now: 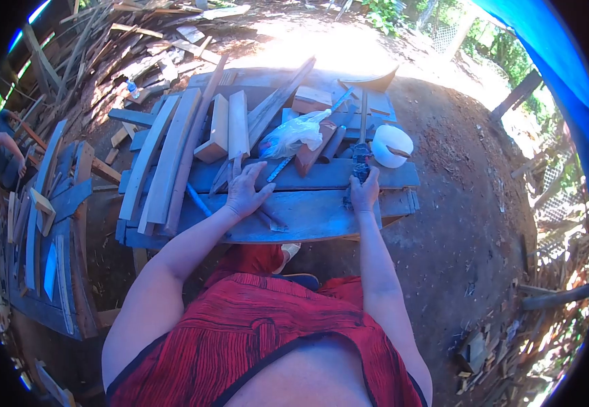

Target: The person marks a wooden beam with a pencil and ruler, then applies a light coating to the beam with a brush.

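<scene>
My left hand (245,190) rests with spread fingers at the front part of the wooden workbench (294,211), close to the lower ends of some wood pieces. My right hand (364,190) is closed around the near end of a long clamp-like tool (361,152), whose bar points away from me. Beside that tool, on its right, stands a round white container (393,146) with a brown piece on top. A clear plastic bag (294,136) lies between my hands, further back, near a reddish-brown wood block (313,150).
Long planks (172,159) lie across the bench's left side. A second bench (70,271) with boards stands at left. Another person's arm (6,144) shows at the far left. Scrap wood (131,51) is piled behind, and a blue tarp (565,61) hangs at right.
</scene>
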`<state>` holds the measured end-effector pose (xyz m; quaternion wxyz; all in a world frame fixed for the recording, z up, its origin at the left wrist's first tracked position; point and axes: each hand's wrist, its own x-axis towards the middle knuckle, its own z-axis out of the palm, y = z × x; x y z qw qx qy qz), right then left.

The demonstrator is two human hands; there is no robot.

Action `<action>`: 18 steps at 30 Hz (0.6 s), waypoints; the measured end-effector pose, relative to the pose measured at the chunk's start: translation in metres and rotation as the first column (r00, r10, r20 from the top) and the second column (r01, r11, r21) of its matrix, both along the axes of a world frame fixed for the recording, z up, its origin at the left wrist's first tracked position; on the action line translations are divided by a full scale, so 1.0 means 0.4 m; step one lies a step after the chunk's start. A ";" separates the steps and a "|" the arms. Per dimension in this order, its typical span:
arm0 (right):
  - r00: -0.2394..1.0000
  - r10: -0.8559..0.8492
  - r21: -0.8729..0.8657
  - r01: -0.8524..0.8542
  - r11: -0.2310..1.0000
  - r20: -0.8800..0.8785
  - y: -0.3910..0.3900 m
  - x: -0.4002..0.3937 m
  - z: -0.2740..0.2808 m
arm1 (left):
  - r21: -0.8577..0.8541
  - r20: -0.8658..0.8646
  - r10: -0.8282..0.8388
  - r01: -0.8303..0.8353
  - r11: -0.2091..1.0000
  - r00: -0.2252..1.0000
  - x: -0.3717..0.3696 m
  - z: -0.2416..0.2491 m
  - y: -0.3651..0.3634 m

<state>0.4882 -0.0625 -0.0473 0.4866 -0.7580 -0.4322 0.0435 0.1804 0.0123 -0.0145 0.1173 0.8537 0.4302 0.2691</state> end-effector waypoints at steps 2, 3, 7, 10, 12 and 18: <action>1.000 -0.019 0.063 0.019 0.998 -0.002 -0.005 -0.005 -0.007 | 0.034 -0.044 0.079 -0.077 0.996 0.996 0.045 0.056 -0.022; 0.998 -0.040 0.077 0.037 0.996 0.047 -0.005 -0.007 -0.008 | 0.082 0.030 0.000 -0.002 0.997 1.000 0.073 0.088 -0.028; 0.995 -0.056 -0.007 0.056 0.998 0.078 -0.013 -0.017 0.012 | 0.089 0.122 -0.308 0.299 0.950 0.943 0.216 0.180 -0.018; 0.996 -0.063 -0.035 0.066 0.997 0.068 -0.014 -0.013 0.013 | 0.270 -0.147 -0.204 0.238 0.933 0.968 0.327 0.199 0.018; 0.996 -0.070 -0.031 0.072 0.997 0.060 -0.016 -0.010 0.015 | 0.311 -0.246 -0.129 0.204 0.928 0.961 0.380 0.202 0.066; 0.997 -0.060 -0.005 0.060 0.998 0.040 -0.015 -0.005 0.012 | -0.377 -0.405 -0.137 -0.028 0.926 0.904 0.430 0.193 0.142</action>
